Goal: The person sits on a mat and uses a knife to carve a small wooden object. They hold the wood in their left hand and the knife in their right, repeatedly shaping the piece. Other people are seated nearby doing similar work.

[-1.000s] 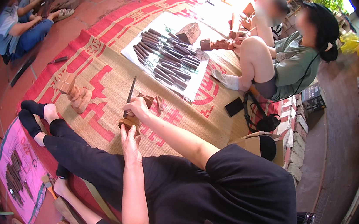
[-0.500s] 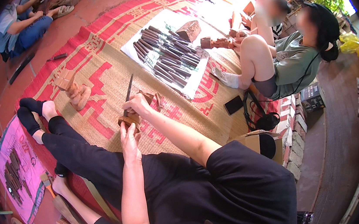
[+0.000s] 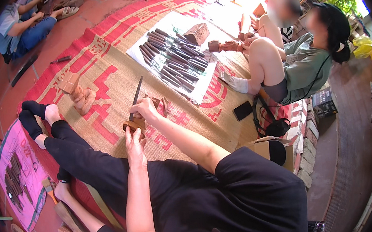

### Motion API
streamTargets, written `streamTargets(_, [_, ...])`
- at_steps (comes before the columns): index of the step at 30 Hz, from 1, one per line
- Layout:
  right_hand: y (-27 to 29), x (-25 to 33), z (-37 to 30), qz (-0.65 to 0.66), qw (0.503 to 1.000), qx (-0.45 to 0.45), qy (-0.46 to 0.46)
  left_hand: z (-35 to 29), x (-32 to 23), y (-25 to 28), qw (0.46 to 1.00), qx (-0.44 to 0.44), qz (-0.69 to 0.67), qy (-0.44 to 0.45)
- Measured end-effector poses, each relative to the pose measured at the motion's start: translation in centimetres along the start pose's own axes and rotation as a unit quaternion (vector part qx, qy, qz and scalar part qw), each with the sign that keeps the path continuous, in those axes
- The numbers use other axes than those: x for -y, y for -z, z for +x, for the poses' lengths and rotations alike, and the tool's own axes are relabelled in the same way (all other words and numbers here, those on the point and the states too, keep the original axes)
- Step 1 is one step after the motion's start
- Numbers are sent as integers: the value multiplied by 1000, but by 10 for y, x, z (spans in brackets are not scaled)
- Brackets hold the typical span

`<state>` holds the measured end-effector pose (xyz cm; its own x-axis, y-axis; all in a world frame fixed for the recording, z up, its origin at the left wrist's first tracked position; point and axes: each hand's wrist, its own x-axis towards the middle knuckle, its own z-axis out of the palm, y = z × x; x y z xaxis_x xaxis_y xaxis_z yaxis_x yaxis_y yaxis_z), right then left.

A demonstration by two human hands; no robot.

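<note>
step in hand: shaping or smoothing, it seems; the right hand (image 3: 144, 110) appears to work a long dark tool (image 3: 137, 92) along a wooden piece (image 3: 132, 123) that the left hand (image 3: 134, 144) steadies.
next move: as i judge it, this calls for a firm left hold at the near end and a controlled stroke, with the blade clear of the left fingertips.
left grip: fingers and thumb clamped on the near end of the wooden piece.
right grip: closed around the long dark tool, whose slim blade juts out past the knuckles, toward the far edge of the woven mat (image 3: 214, 123).
wooden piece, place: in the hands, over the woven mat, just beyond the lap and short of the nearest corner of the white sheet (image 3: 135, 54).
wooden piece, look: brown, with a rounded near end; a darker, angular part shows past the right hand, perhaps of the same piece. its middle is covered, so i cannot tell how finely it is cut.
</note>
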<state>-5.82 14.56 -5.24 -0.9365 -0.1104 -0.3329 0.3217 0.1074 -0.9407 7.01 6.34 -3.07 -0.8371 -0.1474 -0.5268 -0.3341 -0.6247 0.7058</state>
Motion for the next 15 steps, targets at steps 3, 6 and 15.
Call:
streamTargets(3, [-1,-1,-1,8,999,48,0,-2,-3,-3,1000,5,7,-3])
streamTargets(6, [-5,1,-4,-18,999,38,-7,0,2,3,1000,9,2,-7])
streamTargets(15, [-11,-3,-2,7,999,32,6,0,1,5,1000,4,18,-11])
